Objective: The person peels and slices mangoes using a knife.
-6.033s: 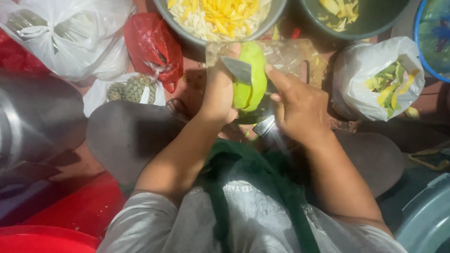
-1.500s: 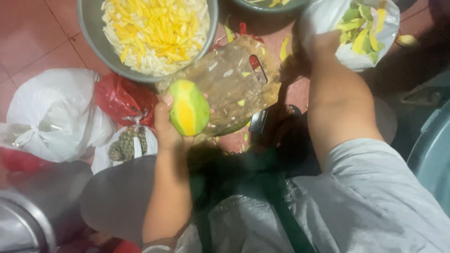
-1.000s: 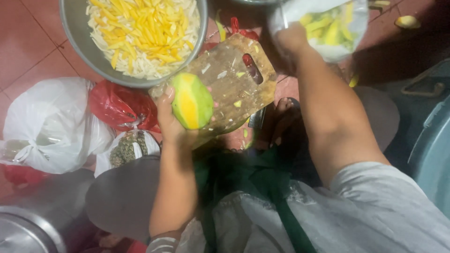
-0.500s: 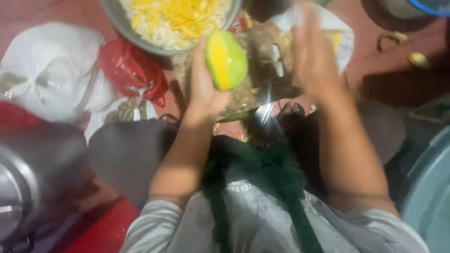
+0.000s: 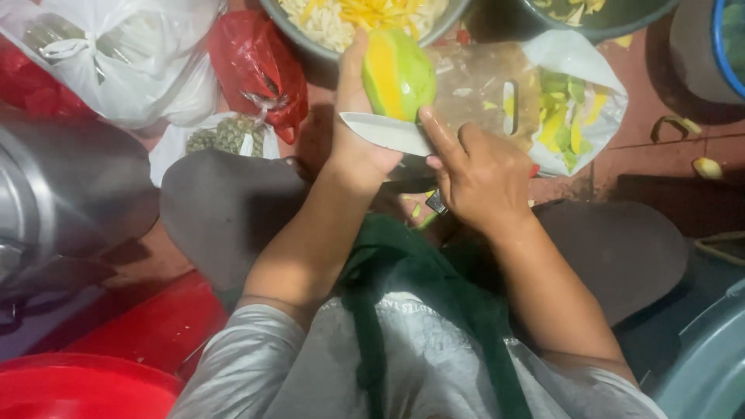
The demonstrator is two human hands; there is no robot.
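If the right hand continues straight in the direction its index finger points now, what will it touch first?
Probably the partly peeled green and yellow mango held in the left hand. The right hand points up and left along the white knife blade, whose edge already lies at the fruit, though depth is unclear.
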